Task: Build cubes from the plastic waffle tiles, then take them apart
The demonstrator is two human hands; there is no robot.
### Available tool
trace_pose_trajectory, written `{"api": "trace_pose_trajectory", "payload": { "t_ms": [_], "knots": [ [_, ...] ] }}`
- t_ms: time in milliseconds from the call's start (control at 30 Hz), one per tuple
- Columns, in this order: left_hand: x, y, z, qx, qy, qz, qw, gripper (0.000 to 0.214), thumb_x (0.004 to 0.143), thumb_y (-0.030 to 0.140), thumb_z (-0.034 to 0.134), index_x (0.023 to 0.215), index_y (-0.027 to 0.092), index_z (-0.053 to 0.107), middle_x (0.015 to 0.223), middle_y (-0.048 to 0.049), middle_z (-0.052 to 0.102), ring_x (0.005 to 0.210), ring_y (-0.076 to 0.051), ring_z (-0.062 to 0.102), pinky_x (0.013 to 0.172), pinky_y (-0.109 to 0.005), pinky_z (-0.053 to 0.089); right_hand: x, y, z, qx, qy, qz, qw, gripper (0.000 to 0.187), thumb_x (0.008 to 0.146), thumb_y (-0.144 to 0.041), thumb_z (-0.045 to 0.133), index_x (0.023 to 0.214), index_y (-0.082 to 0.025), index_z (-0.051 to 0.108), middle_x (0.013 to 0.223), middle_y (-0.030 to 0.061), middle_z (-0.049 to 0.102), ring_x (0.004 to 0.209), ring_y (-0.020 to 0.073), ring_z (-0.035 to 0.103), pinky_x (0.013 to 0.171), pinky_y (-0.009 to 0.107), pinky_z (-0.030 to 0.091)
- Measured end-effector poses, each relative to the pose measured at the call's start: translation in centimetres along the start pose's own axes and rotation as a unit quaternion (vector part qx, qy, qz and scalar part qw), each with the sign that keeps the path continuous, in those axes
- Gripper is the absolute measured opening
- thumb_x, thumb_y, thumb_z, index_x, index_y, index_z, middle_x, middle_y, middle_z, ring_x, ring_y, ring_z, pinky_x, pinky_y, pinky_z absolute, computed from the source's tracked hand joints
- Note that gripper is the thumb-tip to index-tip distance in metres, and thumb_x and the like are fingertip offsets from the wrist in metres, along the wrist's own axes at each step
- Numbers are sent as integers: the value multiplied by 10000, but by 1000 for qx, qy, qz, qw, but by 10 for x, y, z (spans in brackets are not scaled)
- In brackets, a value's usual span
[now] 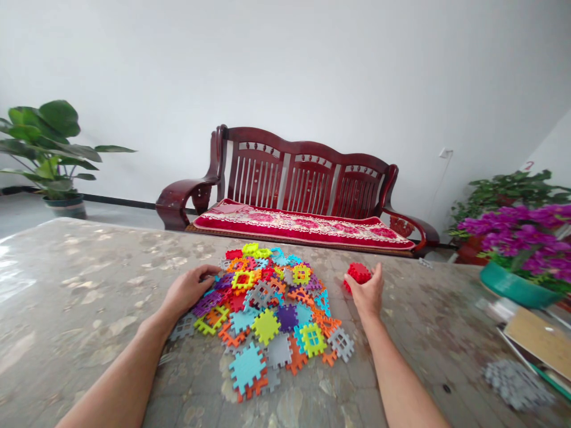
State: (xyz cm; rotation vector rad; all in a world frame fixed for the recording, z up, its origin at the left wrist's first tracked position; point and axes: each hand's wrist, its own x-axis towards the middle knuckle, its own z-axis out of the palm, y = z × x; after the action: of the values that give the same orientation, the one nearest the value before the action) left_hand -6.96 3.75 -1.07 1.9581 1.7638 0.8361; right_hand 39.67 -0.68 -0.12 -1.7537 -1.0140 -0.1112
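A heap of colourful interlocking plastic building tiles [266, 326] spreads over the middle of the table, with toothed edges, some solid and some with window cut-outs. At the heap's left edge my left hand [190, 291] rests with fingers stretched over the tiles, its fingertips near a small blue piece; their undersides are hidden. To the right of the heap, my right hand [368, 292] is closed around a small stack of red toothed tiles [358, 272], just above or on the tabletop; I cannot tell which.
The table [111, 279] has a patterned, glossy cover. A stack of grey tiles [517, 383] lies at right, near a box [542, 339] and a teal pot of purple flowers [513, 282]. Behind stands a wooden bench [307, 178]; a potted plant [57, 148] is at far left.
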Motion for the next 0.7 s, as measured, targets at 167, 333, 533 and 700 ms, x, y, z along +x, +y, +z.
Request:
{"api": "trace_pose_trajectory", "payload": {
  "t_ms": [167, 333, 533, 700],
  "knots": [
    [1, -2, 0, 7, 4, 0, 1000, 421, 732, 414, 496, 1043, 243, 722, 970, 0, 768, 846, -214, 677, 742, -268, 483, 4, 6, 0, 42, -11, 17, 999, 1052, 635, -607, 671, 1486, -135, 272, 1347, 190, 535, 1218, 333, 516, 1040, 446, 366],
    [-1, 2, -1, 5, -1, -4, 1000, 415, 731, 390, 496, 1051, 241, 716, 960, 2, 767, 852, -212, 676, 750, -265, 478, 4, 13, 3, 65, -21, 43, 997, 902, 667, -629, 603, 1387, -110, 437, 1369, 202, 516, 1240, 329, 495, 1052, 430, 351],
    [-3, 4, 0, 12, -3, -7, 1000, 385, 750, 341, 483, 1044, 236, 708, 928, 8, 763, 813, -193, 670, 744, -258, 475, 3, 9, -1, 54, 19, -20, 998, 822, 698, -618, 581, 1331, -99, 497, 1295, 190, 562, 1189, 318, 507, 1046, 450, 351],
    [-5, 8, -1, 3, 0, -9, 1000, 369, 751, 320, 496, 1038, 232, 710, 944, 2, 764, 829, -196, 673, 752, -264, 486, -3, -15, -15, 3, 53, -107, 993, 658, 788, -544, 507, 1275, -105, 557, 1239, 186, 593, 1152, 309, 522, 1042, 467, 353]
  ]
}}
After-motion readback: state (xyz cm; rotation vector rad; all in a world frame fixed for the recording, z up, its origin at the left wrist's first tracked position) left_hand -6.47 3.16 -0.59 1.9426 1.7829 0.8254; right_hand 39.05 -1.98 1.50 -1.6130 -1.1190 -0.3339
